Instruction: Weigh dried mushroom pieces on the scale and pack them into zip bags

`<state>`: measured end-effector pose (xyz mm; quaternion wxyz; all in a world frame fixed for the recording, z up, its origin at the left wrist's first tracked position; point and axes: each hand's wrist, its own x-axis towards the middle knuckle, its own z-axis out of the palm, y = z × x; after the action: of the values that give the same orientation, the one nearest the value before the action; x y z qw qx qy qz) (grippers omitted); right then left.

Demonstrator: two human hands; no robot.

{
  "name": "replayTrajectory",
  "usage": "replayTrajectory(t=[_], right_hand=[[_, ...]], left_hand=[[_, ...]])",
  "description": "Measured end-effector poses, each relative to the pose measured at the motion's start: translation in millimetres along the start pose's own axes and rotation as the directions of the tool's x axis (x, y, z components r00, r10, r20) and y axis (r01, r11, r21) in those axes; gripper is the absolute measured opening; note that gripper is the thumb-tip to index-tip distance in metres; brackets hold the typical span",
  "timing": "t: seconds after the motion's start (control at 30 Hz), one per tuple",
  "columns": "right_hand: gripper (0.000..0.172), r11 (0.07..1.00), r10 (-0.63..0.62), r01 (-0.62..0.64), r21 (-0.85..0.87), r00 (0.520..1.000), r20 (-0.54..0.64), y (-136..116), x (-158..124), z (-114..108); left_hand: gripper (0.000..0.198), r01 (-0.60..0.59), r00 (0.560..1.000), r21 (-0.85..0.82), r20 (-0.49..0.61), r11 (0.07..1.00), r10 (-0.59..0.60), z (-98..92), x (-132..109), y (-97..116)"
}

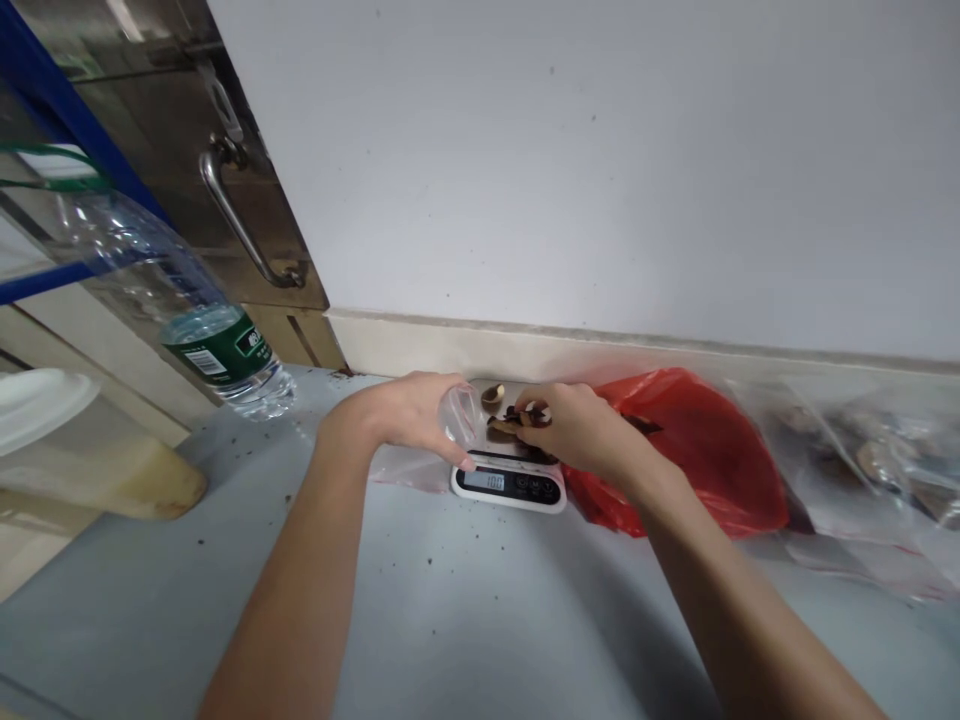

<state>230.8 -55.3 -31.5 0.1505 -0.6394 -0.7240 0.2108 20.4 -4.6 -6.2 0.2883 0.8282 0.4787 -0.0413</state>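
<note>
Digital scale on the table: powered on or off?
On. The digital scale has digits lit or formed on its display, just below the left hand's thumb tip.

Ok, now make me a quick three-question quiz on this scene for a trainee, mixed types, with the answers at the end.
1. Multiple choice: what is the left hand holding?
A) a spoon
B) a clear bag
C) a knife

2. True or false: the red bag lies to the right of the scale.

3. Short answer: what is the right hand touching on the scale?

Key:
1. B
2. True
3. Brown pieces
</note>
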Motion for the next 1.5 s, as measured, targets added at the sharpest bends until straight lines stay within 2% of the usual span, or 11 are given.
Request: replayTrajectory(t=[0.2,0.47,0.67,0.77,0.87,0.93,1.0,1.13,1.27,1.37,1.5], right_hand=[[0.024,0.984,-0.036,0.034,0.172,0.999,0.009,14,4,-2],[0.01,0.915,-0.072,0.095,0.392,0.995,-0.073,9,1,-16],[0.023,0.834,-0.328,0.327,0.445,0.941,-0.077,-11,-8,-16],[0.035,0.803,-0.354,0.373,0.465,0.926,-0.133,-16,-9,-13],[0.029,0.741,-0.341,0.417,0.526,0.909,-0.239,-16,-8,-12],[0.023,0.752,-0.252,0.394,0.528,0.913,-0.322,-13,-6,-13],[0.022,0.854,-0.111,0.265,0.447,0.934,-0.34,-9,-3,-14],[0.034,0.99,0.045,-0.029,0.138,0.992,-0.114,-6,2,-4],[0.041,0.998,0.064,-0.065,-0.009,0.998,-0.026,-10,5,13],[0.024,0.994,0.081,-0.083,-0.073,0.996,-0.029,-11,6,17],[0.024,0.998,0.059,-0.059,0.034,0.998,0.01,-3,8,9]], left_hand=[[0.085,-0.014,1.0,0.02,0.003,1.0,0.014,5.0,4,5],[0.063,-0.119,0.99,0.029,-0.078,0.993,0.12,5.3,2,13],[0.07,-0.294,0.954,-0.139,-0.095,0.946,0.283,4.1,6,13],[0.077,-0.327,0.945,-0.197,-0.094,0.924,0.314,2.8,4,10],[0.081,-0.286,0.958,-0.204,-0.1,0.936,0.27,-0.5,1,7],[0.078,-0.232,0.971,-0.181,-0.109,0.956,0.215,-3.9,-3,4],[0.075,-0.161,0.981,-0.131,-0.127,0.978,0.144,-7.6,-8,3],[0.083,-0.032,0.986,-0.03,-0.163,0.999,0.027,-12.7,-16,1],[0.084,0.006,0.993,0.014,-0.119,1.0,-0.005,-13.1,-16,3],[0.082,0.007,0.996,0.028,-0.093,1.0,-0.004,-11.9,-13,3],[0.08,0.026,0.997,0.054,-0.07,0.998,-0.022,-8.1,-8,2]])
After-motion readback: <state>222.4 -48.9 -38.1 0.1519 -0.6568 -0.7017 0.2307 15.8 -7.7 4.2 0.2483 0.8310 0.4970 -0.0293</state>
